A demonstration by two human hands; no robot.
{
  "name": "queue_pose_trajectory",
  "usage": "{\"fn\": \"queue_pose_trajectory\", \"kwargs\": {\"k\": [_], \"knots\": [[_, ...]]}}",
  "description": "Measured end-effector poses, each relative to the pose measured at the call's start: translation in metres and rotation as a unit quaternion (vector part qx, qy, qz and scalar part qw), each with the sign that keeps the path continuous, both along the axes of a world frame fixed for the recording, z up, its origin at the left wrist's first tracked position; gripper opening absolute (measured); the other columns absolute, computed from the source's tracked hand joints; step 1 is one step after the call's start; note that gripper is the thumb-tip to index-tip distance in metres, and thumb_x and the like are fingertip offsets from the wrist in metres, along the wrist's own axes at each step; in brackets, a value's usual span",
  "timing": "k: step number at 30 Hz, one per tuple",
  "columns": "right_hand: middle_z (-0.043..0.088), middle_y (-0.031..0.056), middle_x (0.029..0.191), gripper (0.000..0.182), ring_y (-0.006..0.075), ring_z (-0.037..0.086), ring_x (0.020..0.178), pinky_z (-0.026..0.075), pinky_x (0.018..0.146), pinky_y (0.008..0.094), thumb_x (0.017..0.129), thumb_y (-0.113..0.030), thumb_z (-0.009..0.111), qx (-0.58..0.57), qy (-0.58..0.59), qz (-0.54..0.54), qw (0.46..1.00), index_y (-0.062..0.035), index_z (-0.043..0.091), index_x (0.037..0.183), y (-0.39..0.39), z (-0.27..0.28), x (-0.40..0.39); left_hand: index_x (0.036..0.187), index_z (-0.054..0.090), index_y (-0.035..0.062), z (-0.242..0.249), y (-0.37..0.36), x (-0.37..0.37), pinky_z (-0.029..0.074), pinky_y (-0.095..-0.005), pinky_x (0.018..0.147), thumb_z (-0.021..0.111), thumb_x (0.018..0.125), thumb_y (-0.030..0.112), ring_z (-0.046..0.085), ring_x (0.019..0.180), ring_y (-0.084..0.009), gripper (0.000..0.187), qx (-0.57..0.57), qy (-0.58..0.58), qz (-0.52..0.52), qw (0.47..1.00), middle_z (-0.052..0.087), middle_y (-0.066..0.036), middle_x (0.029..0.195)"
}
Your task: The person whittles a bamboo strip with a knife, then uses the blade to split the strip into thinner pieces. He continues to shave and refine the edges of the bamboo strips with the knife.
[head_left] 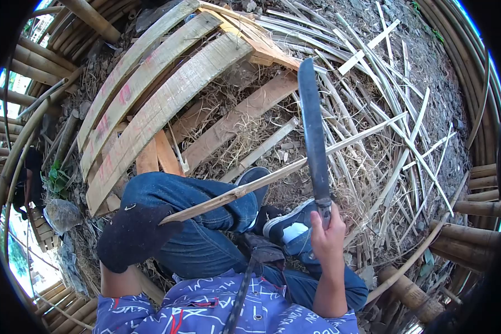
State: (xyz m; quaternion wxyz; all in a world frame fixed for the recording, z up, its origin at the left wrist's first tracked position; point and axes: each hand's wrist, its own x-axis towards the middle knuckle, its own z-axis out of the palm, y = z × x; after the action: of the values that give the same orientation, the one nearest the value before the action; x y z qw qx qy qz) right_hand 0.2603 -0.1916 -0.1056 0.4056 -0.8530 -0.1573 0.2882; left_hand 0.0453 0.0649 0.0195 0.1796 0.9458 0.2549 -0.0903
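A black glove or cloth covers my left hand [133, 236], which is closed around the near end of a long split bamboo strip [273, 177]. The strip runs across my bent knee and out to the upper right. My right hand [327, 231] grips a machete [313, 128] by its handle, thumb along the side. Its dark, wide blade points away from me and crosses over the strip in this view. My left fingers are hidden under the black covering.
A wooden pallet [167, 100] with pink-marked slats lies ahead to the left. Many thin bamboo strips [406, 139] are scattered at the right over shavings. Bamboo poles [467, 209] edge the right side. A plastic bag [64, 214] sits at the left.
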Motion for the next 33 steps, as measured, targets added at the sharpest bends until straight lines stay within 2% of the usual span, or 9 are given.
{"fn": "queue_pose_trajectory", "kwargs": {"k": [6, 11, 16, 18, 19, 20, 22, 23, 33], "knots": [[0.065, 0.0112, 0.073, 0.034, 0.0162, 0.062, 0.062, 0.049, 0.061, 0.0318, 0.090, -0.013, 0.065, 0.012, 0.001, -0.006, 1.000, 0.0020, 0.056, 0.119, -0.004, -0.007, 0.005, 0.082, 0.071, 0.0126, -0.007, -0.002, -0.003, 0.050, -0.0408, 0.054, 0.074, 0.078, 0.032, 0.064, 0.059, -0.0305, 0.020, 0.033, -0.023, -0.005, 0.999, 0.063, -0.011, 0.066], [0.065, 0.0163, 0.074, 0.038, 0.0294, 0.067, 0.066, 0.050, 0.061, 0.0370, 0.089, -0.012, 0.064, -0.017, -0.090, -0.009, 0.996, 0.0024, 0.053, 0.123, 0.000, -0.011, 0.003, 0.089, 0.071, 0.0108, 0.000, -0.001, 0.000, 0.049, -0.0424, 0.060, 0.079, 0.074, 0.032, 0.062, 0.067, -0.0318, 0.028, -0.054, 0.012, 0.036, 0.998, 0.064, -0.011, 0.073], [0.065, 0.0189, 0.077, 0.041, 0.0327, 0.067, 0.068, 0.051, 0.063, 0.0387, 0.088, -0.012, 0.065, 0.010, -0.083, 0.012, 0.996, 0.0057, 0.052, 0.123, 0.002, -0.001, -0.015, 0.089, 0.071, 0.0107, -0.008, -0.001, -0.006, 0.049, -0.0431, 0.061, 0.077, 0.077, 0.034, 0.063, 0.067, -0.0335, 0.027, -0.053, 0.024, 0.047, 0.997, 0.065, -0.013, 0.074], [0.066, 0.0192, 0.079, 0.041, 0.0322, 0.068, 0.069, 0.051, 0.063, 0.0374, 0.088, -0.011, 0.066, 0.026, -0.049, 0.030, 0.998, 0.0054, 0.052, 0.122, -0.002, -0.005, -0.022, 0.089, 0.071, 0.0105, -0.006, -0.003, -0.006, 0.049, -0.0433, 0.061, 0.076, 0.077, 0.034, 0.063, 0.067, -0.0340, 0.027, -0.047, 0.025, 0.063, 0.997, 0.065, -0.014, 0.074], [0.061, 0.0090, 0.071, 0.030, 0.0144, 0.058, 0.061, 0.047, 0.059, 0.0307, 0.087, -0.008, 0.064, 0.038, -0.064, 0.011, 0.997, 0.0011, 0.058, 0.115, -0.002, -0.005, -0.023, 0.089, 0.071, 0.0101, 0.000, -0.003, 0.000, 0.049, -0.0434, 0.061, 0.076, 0.078, 0.034, 0.063, 0.067, -0.0345, 0.027, -0.069, 0.028, 0.073, 0.995, 0.065, -0.015, 0.074], [0.061, 0.0090, 0.071, 0.030, 0.0144, 0.058, 0.061, 0.047, 0.059, 0.0307, 0.087, -0.008, 0.064, 0.040, -0.065, 0.010, 0.997, 0.0011, 0.058, 0.115, -0.003, -0.004, -0.019, 0.089, 0.071, 0.0098, 0.003, -0.003, 0.003, 0.049, -0.0436, 0.061, 0.075, 0.078, 0.034, 0.063, 0.066, -0.0349, 0.027, -0.090, 0.030, 0.082, 0.992, 0.065, -0.015, 0.074], [0.066, 0.0205, 0.080, 0.041, 0.0335, 0.069, 0.072, 0.052, 0.065, 0.0375, 0.087, -0.011, 0.067, 0.039, -0.053, 0.026, 0.997, 0.0064, 0.053, 0.121, -0.004, 0.000, -0.009, 0.089, 0.071, 0.0097, -0.001, -0.003, 0.001, 0.049, -0.0432, 0.061, 0.075, 0.078, 0.034, 0.063, 0.066, -0.0350, 0.027, -0.083, 0.025, 0.083, 0.993, 0.065, -0.015, 0.074], [0.066, 0.0212, 0.081, 0.041, 0.0352, 0.068, 0.072, 0.052, 0.064, 0.0387, 0.086, -0.010, 0.067, 0.041, -0.044, 0.017, 0.998, 0.0076, 0.053, 0.120, -0.003, 0.002, -0.008, 0.089, 0.071, 0.0096, -0.002, -0.004, -0.001, 0.049, -0.0429, 0.061, 0.075, 0.078, 0.034, 0.063, 0.065, -0.0351, 0.027, -0.078, 0.018, 0.090, 0.993, 0.065, -0.015, 0.074], [0.066, 0.0214, 0.079, 0.039, 0.0357, 0.068, 0.071, 0.052, 0.064, 0.0390, 0.085, -0.009, 0.066, 0.035, -0.036, 0.030, 0.998, 0.0074, 0.054, 0.119, -0.022, -0.001, -0.027, 0.089, 0.071, 0.0089, 0.007, 0.000, 0.007, 0.049, -0.0401, 0.059, 0.074, 0.078, 0.027, 0.063, 0.067, -0.0341, 0.022, -0.143, 0.045, 0.095, 0.984, 0.065, -0.016, 0.074]]}}
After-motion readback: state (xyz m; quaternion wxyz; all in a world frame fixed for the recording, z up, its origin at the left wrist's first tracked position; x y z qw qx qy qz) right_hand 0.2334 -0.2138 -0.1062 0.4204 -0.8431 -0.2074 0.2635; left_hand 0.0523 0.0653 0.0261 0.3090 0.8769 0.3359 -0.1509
